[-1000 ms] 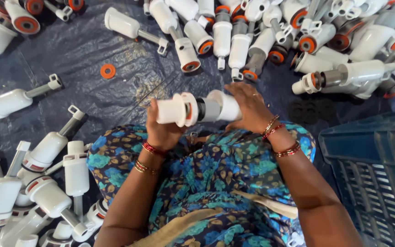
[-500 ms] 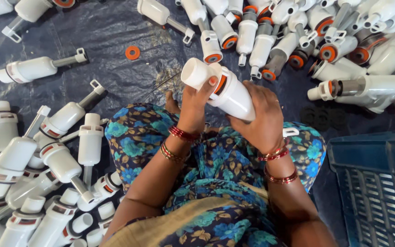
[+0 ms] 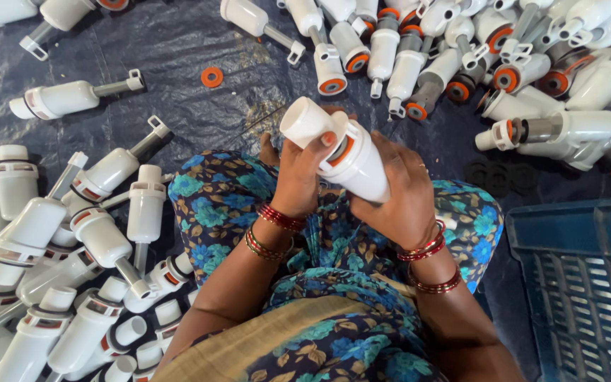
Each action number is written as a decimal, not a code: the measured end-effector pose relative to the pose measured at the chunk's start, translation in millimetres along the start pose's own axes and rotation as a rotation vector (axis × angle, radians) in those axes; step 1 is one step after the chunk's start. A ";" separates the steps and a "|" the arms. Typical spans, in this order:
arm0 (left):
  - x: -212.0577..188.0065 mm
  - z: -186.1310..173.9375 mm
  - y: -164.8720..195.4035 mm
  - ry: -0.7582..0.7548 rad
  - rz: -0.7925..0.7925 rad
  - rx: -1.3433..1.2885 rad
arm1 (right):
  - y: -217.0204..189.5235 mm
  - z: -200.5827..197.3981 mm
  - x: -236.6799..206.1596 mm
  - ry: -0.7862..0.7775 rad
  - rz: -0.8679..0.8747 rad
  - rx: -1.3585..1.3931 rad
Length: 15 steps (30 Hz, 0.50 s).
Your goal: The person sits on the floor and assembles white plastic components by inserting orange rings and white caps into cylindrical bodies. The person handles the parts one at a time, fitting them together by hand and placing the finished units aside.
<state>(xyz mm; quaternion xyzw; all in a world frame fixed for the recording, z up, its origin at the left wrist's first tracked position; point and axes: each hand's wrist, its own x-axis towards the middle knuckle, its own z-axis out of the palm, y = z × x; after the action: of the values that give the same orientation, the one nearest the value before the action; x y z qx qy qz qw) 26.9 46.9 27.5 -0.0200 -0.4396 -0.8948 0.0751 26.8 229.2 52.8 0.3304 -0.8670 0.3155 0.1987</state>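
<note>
White plastic cylinder (image 3: 348, 152) gripped by left hand (image 3: 298, 177) and right hand (image 3: 397, 191).

I am seeing the white plastic cylinder (image 3: 348, 152) with orange ring tilting over my lap, capped end pointing upper left.

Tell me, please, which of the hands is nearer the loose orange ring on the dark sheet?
Left. The left hand is closer to the orange ring; the right hand grips farther away.
</note>
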 end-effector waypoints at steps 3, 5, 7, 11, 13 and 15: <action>-1.7 -3.8 7.7 -0.136 -0.043 -0.026 | 5.7 -3.6 -6.2 -0.114 0.045 0.255; 1.0 -7.7 16.6 -0.287 -0.086 -0.035 | 10.7 -8.6 -9.6 -0.283 0.203 0.562; 3.7 -11.3 29.0 -0.474 -0.129 -0.024 | 12.3 -12.5 -10.7 -0.343 0.278 0.801; 11.8 -4.2 46.3 -0.405 0.011 0.145 | 2.9 -14.5 -4.1 -0.261 0.220 0.755; 5.6 7.1 41.9 -0.160 0.028 0.104 | -7.3 -10.2 -1.8 -0.192 0.273 0.289; -1.8 20.8 28.3 -0.035 0.018 0.021 | -13.9 -6.5 -2.2 -0.164 0.302 0.050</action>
<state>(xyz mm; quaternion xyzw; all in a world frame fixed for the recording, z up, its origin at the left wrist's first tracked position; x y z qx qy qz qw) 32.3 46.5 62.2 -0.0388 -0.4502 -0.8889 0.0759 38.9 226.5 62.1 0.2256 -0.9120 0.3353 0.0695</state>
